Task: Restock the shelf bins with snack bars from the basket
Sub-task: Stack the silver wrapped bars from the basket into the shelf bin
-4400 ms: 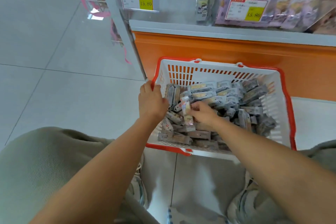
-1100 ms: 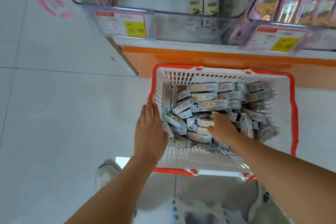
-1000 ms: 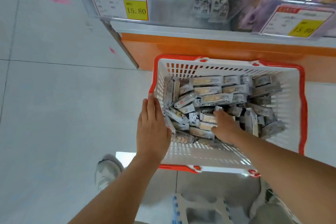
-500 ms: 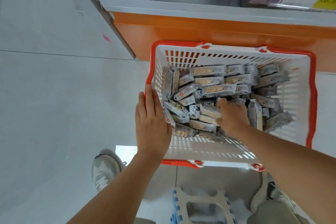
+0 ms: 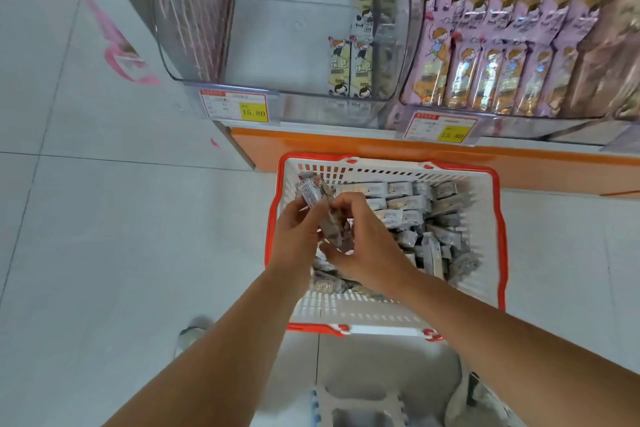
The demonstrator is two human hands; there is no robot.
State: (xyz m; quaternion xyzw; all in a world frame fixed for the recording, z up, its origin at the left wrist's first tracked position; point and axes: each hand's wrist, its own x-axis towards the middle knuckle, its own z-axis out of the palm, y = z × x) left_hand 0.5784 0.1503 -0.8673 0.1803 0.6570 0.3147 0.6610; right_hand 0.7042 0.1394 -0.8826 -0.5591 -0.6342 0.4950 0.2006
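A white basket with a red rim point(image 5: 483, 218) stands on the floor below the shelf, holding several grey-wrapped snack bars point(image 5: 408, 210). Above its left half my left hand point(image 5: 298, 236) and my right hand point(image 5: 367, 246) meet around a small bunch of snack bars point(image 5: 320, 208), lifted clear of the pile. The fingers of both hands curl round the bunch. On the shelf above, a clear bin point(image 5: 287, 45) holds only a few cream-coloured bars point(image 5: 349, 66) at its right side.
To the right, a second clear bin point(image 5: 512, 55) is packed with pink-wrapped bars. Yellow price tags point(image 5: 239, 109) hang on the bin fronts above an orange shelf base point(image 5: 381, 146). A white step stool point(image 5: 360, 409) and my shoes sit near me on the tiled floor.
My left hand left the basket's left rim and joined my right hand. Together they lifted a bunch of bars out of the pile. My view tilted up toward the bins.
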